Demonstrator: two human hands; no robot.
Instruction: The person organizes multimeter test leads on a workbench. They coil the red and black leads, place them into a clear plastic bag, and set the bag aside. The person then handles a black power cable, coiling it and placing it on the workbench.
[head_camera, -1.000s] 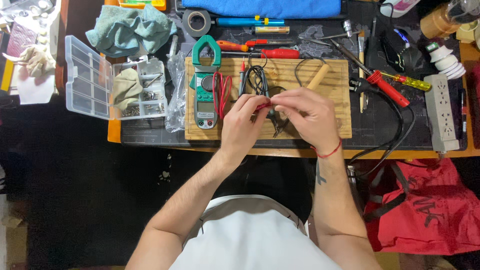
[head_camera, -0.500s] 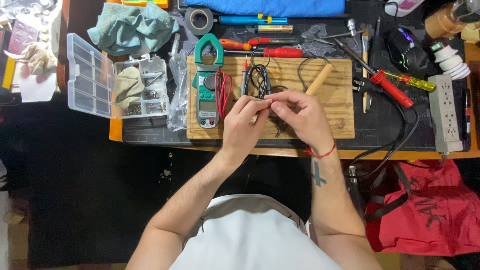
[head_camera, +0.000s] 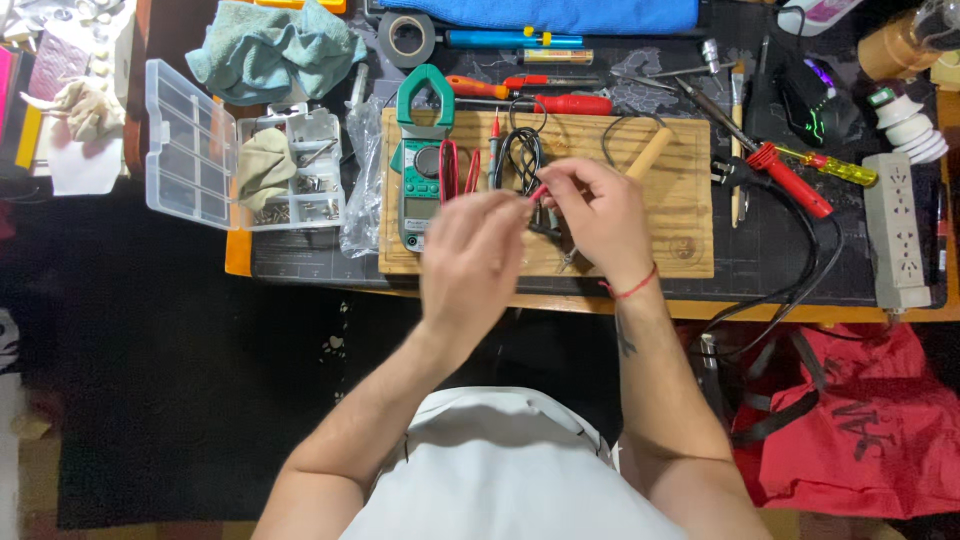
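At the centre of the frame both hands hover over the wooden board (head_camera: 640, 250) on the bench (head_camera: 800, 270): the right hand (head_camera: 592, 215) has its grip pinched on a thin red wire (head_camera: 540, 190), while the left hand (head_camera: 472, 258) is motion-blurred just left of it, fingers curled toward the same wire, and I cannot tell whether its grip is closed on anything. A green clamp meter (head_camera: 420, 160) lies on the board's left end, a clear parts box (head_camera: 240, 165) further left, and a red-handled screwdriver (head_camera: 790, 178) to the right.
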